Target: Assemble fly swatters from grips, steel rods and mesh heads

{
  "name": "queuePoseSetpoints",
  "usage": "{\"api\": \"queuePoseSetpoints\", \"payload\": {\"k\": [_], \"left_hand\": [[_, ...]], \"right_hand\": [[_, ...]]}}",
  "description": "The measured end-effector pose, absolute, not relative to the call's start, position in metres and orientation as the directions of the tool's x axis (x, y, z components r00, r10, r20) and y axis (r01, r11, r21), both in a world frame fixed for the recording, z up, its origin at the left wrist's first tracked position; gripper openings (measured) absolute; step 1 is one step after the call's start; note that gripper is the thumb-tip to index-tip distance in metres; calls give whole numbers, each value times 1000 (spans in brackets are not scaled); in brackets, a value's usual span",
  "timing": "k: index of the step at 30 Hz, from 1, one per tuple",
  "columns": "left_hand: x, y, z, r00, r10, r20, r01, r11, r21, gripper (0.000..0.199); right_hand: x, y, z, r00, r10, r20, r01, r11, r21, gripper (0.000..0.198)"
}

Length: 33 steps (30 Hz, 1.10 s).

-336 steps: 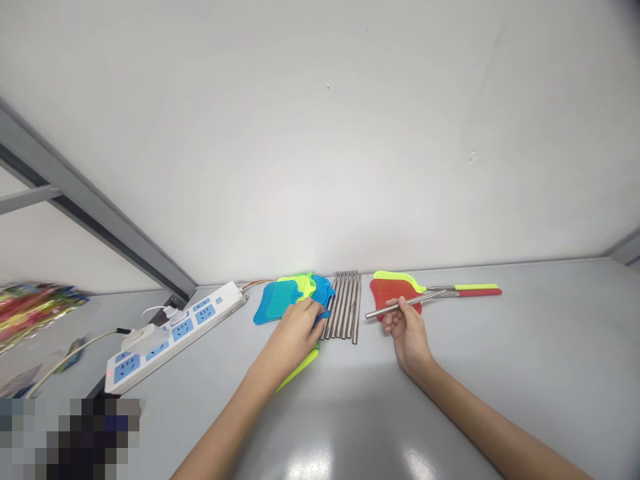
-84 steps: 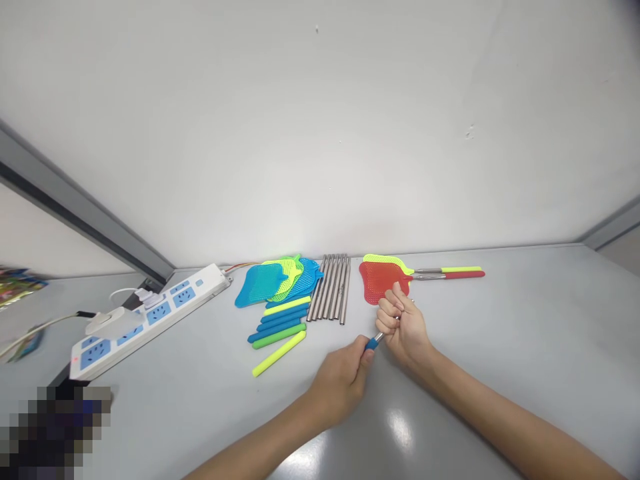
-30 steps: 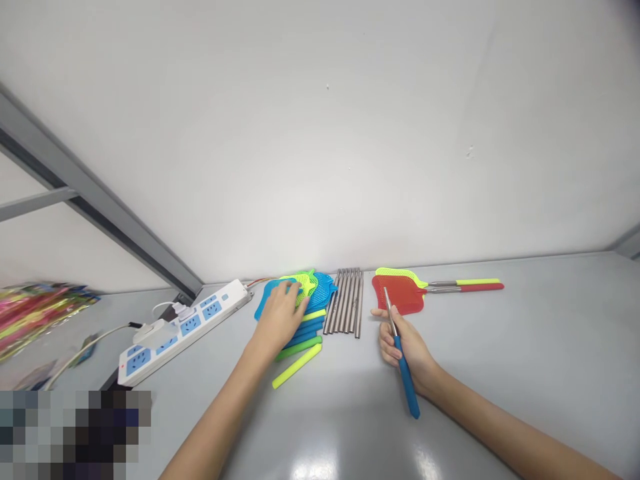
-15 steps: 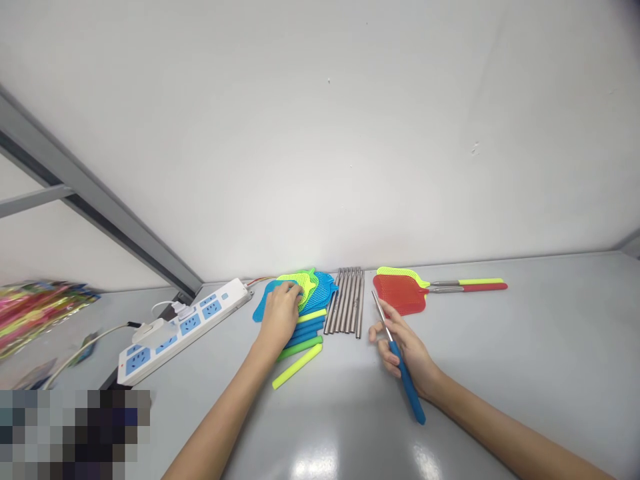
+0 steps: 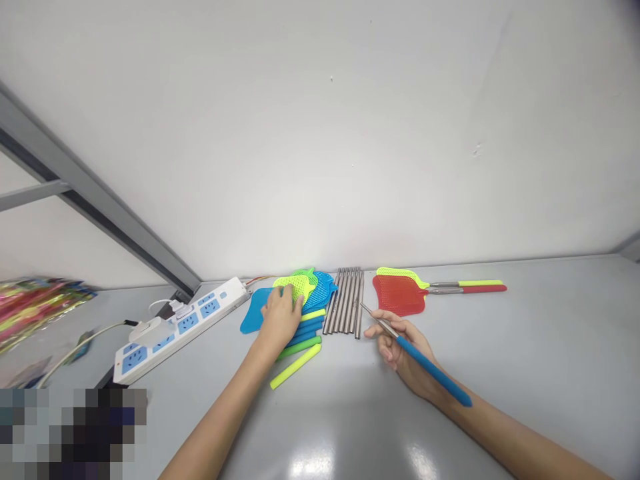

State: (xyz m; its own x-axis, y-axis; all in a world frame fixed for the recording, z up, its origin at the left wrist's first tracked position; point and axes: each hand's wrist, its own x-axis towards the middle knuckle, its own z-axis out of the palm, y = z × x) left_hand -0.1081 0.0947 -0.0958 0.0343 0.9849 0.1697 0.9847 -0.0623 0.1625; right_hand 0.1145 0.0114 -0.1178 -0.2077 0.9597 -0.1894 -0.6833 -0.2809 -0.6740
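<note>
My right hand [image 5: 407, 353] holds a metal rod with a blue handle sleeve [image 5: 434, 371] between thumb and fingers, its bare metal end pointing up and left. My left hand [image 5: 281, 317] is at the pile of mesh fly swatter heads, its fingers closed on the edge of a blue swatter head [image 5: 254, 311]; the fingertips are partly hidden. Beside it lie a yellow swatter head [image 5: 296, 287], another blue head [image 5: 324, 291] and part of a green one. Several loose handle sleeves, blue, green and yellow [image 5: 296, 367], lie below this hand.
Several metal rods [image 5: 345, 300] lie side by side between my hands. Two assembled fly swatters, one red [image 5: 400, 295] and one yellow [image 5: 480, 283], rest at right. A white power strip [image 5: 180, 330] with plugs sits at left. A wall [image 5: 350, 133] rises behind the table.
My left hand and the blue swatter head have shifted slightly left, uncovering more of the yellow head. The blue-handled rod in my right hand has tipped, its handle swinging right over the wrist.
</note>
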Motion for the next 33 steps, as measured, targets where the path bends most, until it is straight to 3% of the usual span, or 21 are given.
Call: {"api": "queuePoseSetpoints", "payload": {"k": [3, 13, 19, 22, 25, 29, 33], "left_hand": [[-106, 90, -90, 75, 994, 85, 974, -91, 209, 38], [-81, 63, -80, 315, 947, 65, 861, -314, 400, 42], [-77, 62, -89, 439, 885, 153, 782, -461, 420, 38], [-78, 67, -97, 401, 888, 223, 823, -457, 338, 38], [-81, 71, -104, 280, 933, 225, 905, -335, 264, 44], [-82, 72, -105, 216, 968, 128, 924, -245, 293, 58], [-80, 73, -105, 269, 946, 179, 892, -315, 323, 54]], "right_hand": [[114, 10, -118, -196, 966, -170, -690, -259, -676, 26], [116, 9, -121, -185, 978, -101, -665, -200, -719, 30], [113, 9, -119, -203, 975, -86, -660, -201, -724, 27], [112, 9, -120, -216, 972, -86, -675, -213, -706, 23], [111, 10, -120, -216, 972, -96, -673, -219, -706, 18], [110, 12, -119, -176, 978, -115, -689, -206, -695, 13], [110, 12, -119, -159, 978, -133, -709, -207, -675, 10]]}}
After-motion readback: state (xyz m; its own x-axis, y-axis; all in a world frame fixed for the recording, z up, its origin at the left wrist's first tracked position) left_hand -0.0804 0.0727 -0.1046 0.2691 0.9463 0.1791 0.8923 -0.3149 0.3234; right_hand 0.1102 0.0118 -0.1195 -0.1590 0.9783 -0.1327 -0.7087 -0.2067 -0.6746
